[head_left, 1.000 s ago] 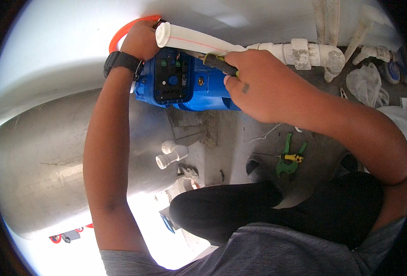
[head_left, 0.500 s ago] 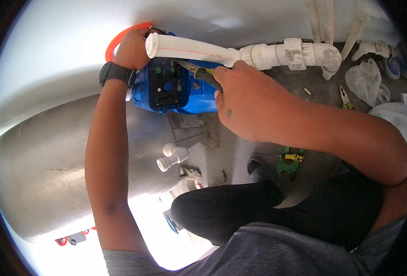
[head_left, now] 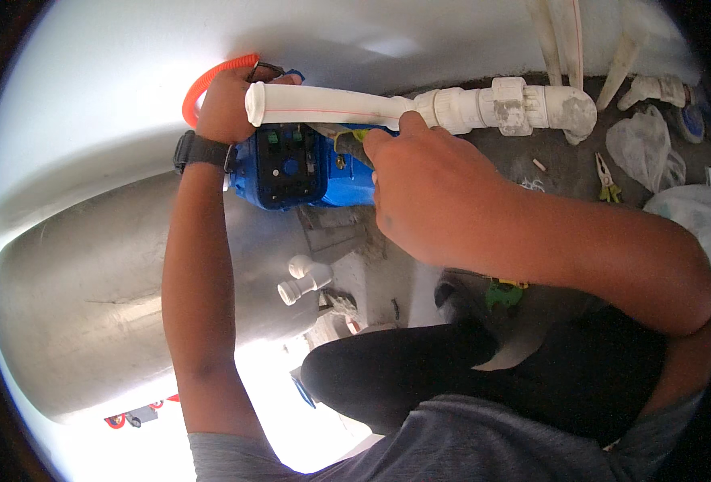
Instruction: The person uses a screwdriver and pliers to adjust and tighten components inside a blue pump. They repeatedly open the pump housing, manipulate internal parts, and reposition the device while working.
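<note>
A blue pump (head_left: pixel 347 189) with an opened black-faced terminal box (head_left: pixel 289 173) lies beneath a white pipe (head_left: pixel 323 104) bearing a red line. Behind the pipe's flared end, my left hand (head_left: pixel 228 104) is closed on a black cable (head_left: pixel 268 67) that comes out of an orange corrugated conduit (head_left: pixel 202 85). The pipe hides part of its fingers. My right hand (head_left: pixel 432 181) grips what look like long-nose pliers (head_left: pixel 350 145) with yellow-and-black handles. Their metal tip points left, just under the pipe and by the box's upper edge; the pipe partly covers it.
White pipe fittings (head_left: pixel 516 106) run right from the pipe. A steel tank (head_left: pixel 114 297) fills the left side. Other pliers (head_left: pixel 606 178) and a plastic bag (head_left: pixel 646 149) lie at right. A white elbow fitting (head_left: pixel 304 279) and a green tool (head_left: pixel 503 294) are nearer me.
The tool's tip has moved up toward the pipe and is now partly covered by it. My left fingers now show beyond the pipe, with the cable. The view has shifted slightly.
</note>
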### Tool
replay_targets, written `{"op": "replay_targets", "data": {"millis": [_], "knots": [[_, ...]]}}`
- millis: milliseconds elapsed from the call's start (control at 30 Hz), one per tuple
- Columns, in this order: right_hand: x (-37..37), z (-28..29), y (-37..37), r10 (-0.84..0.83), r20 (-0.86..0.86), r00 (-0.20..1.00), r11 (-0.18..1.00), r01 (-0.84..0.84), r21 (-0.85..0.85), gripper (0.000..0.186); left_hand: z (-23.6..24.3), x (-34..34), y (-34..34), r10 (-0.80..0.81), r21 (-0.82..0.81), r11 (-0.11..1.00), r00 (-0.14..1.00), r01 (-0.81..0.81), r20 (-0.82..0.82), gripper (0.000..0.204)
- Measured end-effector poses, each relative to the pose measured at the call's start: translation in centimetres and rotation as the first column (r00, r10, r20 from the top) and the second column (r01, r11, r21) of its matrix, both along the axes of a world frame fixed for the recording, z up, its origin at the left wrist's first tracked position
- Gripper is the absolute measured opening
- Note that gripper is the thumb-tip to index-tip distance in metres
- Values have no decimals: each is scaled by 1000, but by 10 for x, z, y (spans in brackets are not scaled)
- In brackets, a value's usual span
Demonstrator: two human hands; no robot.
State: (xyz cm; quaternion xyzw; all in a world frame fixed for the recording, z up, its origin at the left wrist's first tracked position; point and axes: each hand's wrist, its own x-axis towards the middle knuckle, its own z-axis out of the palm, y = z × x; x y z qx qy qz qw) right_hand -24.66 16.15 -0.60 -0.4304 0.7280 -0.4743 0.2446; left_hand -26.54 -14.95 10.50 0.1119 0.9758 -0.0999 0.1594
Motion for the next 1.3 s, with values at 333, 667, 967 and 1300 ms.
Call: {"op": "replay_targets", "data": {"millis": [333, 667, 967, 1300], "knots": [[-38, 1, 3, 97, 120, 988, 995, -94, -25, 28, 5, 0, 41, 353, -56, 933, 934, -356, -60, 37], [-46, 20, 3, 85, 93, 992, 992, -93, 83, 26, 25, 4, 62, 336, -163, 910, 907, -382, -252, 52], [-61, 37, -1, 124, -63, 990, 989, -118, 89, 26, 49, 109, 148, 562, 493, 796, 731, -350, -387, 21], [-74, 53, -4, 203, -84, 976, 970, -189, 150, 35, -81, 139, 191, 860, 825, 504, 244, -257, -449, 26]]}}
